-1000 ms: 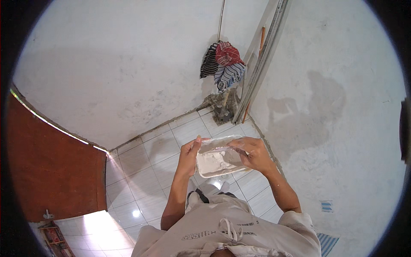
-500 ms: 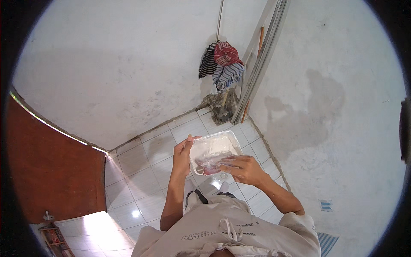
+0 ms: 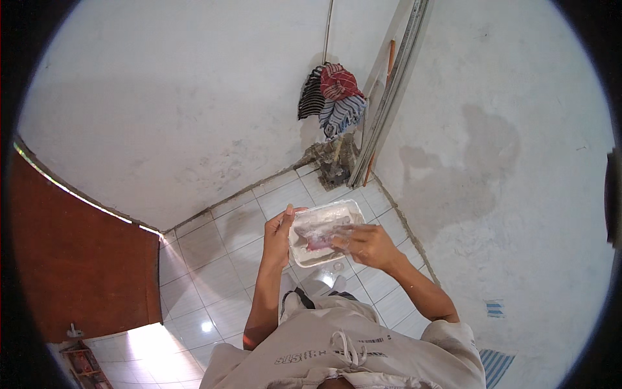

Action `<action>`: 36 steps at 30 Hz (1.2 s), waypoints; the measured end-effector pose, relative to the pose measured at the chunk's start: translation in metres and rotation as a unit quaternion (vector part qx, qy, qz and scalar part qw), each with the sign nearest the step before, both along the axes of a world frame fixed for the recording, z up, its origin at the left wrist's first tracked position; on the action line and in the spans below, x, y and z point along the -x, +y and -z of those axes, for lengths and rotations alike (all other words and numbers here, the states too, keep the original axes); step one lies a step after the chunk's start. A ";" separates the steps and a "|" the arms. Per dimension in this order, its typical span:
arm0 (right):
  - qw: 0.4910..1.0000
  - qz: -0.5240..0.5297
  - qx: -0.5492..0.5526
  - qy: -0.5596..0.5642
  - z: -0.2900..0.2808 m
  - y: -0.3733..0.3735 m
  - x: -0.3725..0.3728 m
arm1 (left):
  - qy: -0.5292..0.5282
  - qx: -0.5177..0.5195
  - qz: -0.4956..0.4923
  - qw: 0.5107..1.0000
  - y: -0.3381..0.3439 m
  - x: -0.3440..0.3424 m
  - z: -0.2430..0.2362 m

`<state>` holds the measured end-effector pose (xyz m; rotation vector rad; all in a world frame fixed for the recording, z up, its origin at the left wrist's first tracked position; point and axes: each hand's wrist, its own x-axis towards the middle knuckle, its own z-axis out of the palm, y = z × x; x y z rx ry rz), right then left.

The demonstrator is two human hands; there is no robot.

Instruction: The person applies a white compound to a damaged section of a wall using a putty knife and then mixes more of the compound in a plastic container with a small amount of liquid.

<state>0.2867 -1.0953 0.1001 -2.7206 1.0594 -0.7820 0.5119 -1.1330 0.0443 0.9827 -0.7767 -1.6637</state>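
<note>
My left hand (image 3: 278, 235) grips the left side of a shallow white rectangular tray (image 3: 329, 212), its thumb over the rim. Whitish material coats the tray's inside. Over the tray's right half is my right hand (image 3: 369, 246), fingers bent and pressed together, smeared with white and slightly blurred. At those fingertips lies a flat reddish piece (image 3: 317, 242) streaked with white. I cannot make out what kind of thing it is, and the fingers hide its right end. The tray is held above the floor, in front of my body.
Pale tiles cover the floor (image 3: 236, 259), and white walls meet in a corner ahead. Long metal bars (image 3: 389, 97) lean there beside hanging striped cloths (image 3: 340, 100). A reddish-brown panel (image 3: 84, 253) stands at left, a wooden-framed object (image 3: 84, 363) at lower left.
My right hand has moved slightly up and away from the tray's near edge, and the reddish piece has shifted the same way. The left hand keeps its hold on the tray.
</note>
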 end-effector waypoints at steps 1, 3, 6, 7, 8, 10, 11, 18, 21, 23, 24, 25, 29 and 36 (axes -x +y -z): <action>1.000 -0.007 0.008 0.012 0.005 0.005 0.000 | -0.011 0.009 -0.008 1.000 -0.002 -0.001 0.003; 0.999 -0.014 -0.017 0.030 0.011 0.015 0.000 | -0.022 0.017 -0.017 0.999 -0.003 -0.004 0.006; 0.999 -0.027 -0.032 0.027 0.012 0.021 0.001 | -0.026 0.004 -0.027 0.999 -0.003 -0.006 0.006; 0.999 -0.025 -0.033 0.027 0.010 0.021 0.002 | -0.023 0.000 -0.023 0.999 -0.003 -0.007 0.004; 0.999 -0.019 -0.047 0.010 0.007 0.020 0.002 | -0.020 -0.005 -0.019 1.000 -0.003 -0.008 0.003; 0.998 -0.016 -0.061 -0.007 -0.004 0.014 0.000 | -0.022 -0.007 -0.009 1.000 -0.003 -0.009 0.011; 0.996 -0.002 -0.070 -0.049 -0.013 0.010 -0.001 | -0.024 -0.009 0.000 1.000 -0.002 -0.010 0.014; 0.983 0.025 -0.084 -0.162 -0.035 -0.007 0.005 | -0.008 -0.019 0.004 1.000 0.000 -0.001 0.010; 0.981 -0.008 -0.156 -0.117 -0.025 -0.007 0.002 | 0.006 -0.015 0.007 1.000 -0.001 -0.001 0.008; 0.985 0.016 -0.152 -0.084 -0.020 -0.007 0.000 | -0.016 -0.011 0.024 1.000 -0.001 0.000 0.010; 0.985 0.017 -0.152 -0.085 -0.020 -0.007 0.000 | -0.017 -0.011 0.025 0.999 0.000 0.000 0.009; 0.986 0.026 -0.147 -0.076 -0.020 -0.008 -0.001 | -0.016 -0.010 0.026 0.999 0.002 0.000 0.008; 0.988 0.032 -0.105 -0.107 -0.032 -0.016 -0.003 | -0.006 -0.020 0.040 0.999 0.005 -0.002 0.001; 0.998 0.022 -0.030 -0.055 -0.020 -0.017 -0.003 | -0.014 -0.003 0.027 1.000 0.005 0.002 -0.007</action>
